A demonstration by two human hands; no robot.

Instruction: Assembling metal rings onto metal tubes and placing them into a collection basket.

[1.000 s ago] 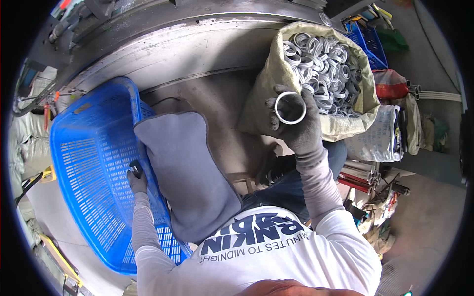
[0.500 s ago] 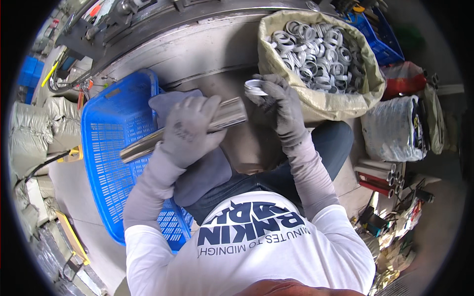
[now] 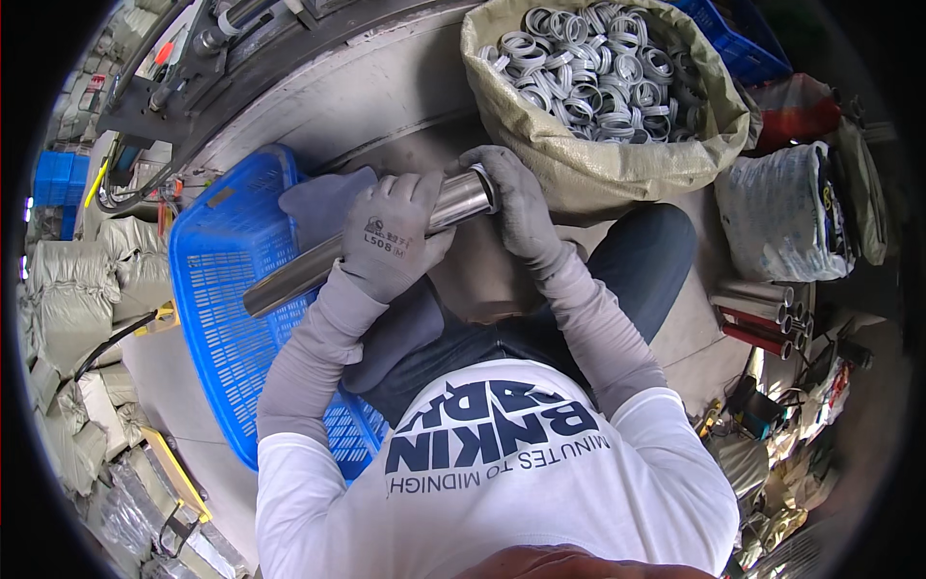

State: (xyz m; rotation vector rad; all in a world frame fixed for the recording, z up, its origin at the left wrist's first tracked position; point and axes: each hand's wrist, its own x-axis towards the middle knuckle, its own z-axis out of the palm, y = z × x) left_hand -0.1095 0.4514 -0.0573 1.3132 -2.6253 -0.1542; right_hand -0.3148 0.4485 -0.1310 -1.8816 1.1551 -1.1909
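A shiny metal tube [image 3: 301, 277] slants across my lap, its far end raised toward the right. My gloved left hand [image 3: 391, 236] is wrapped around it near that end. At the tube's mouth, the fingers of my gloved right hand [image 3: 521, 207] are curled over a ring [image 3: 493, 187]. The ring lies against the tube's end, mostly hidden by the fingers; how far it sits on the tube I cannot tell. Beyond my right hand stands a woven sack [image 3: 579, 179], rolled open and filled with loose pale-grey rings [image 3: 588, 82].
A blue perforated basket [image 3: 217, 299] stands at my left, under the tube's lower end. Dark machinery [image 3: 217, 82] runs along the far left. On the right are a stuffed plastic bag [image 3: 786, 217] and several stacked tubes [image 3: 757, 314]. Wrapped bundles [image 3: 72, 299] line the far left side.
My right hand has brought the ring left to the tube's end and closed around it there. My left hand keeps its hold on the tube. The view has shifted slightly.
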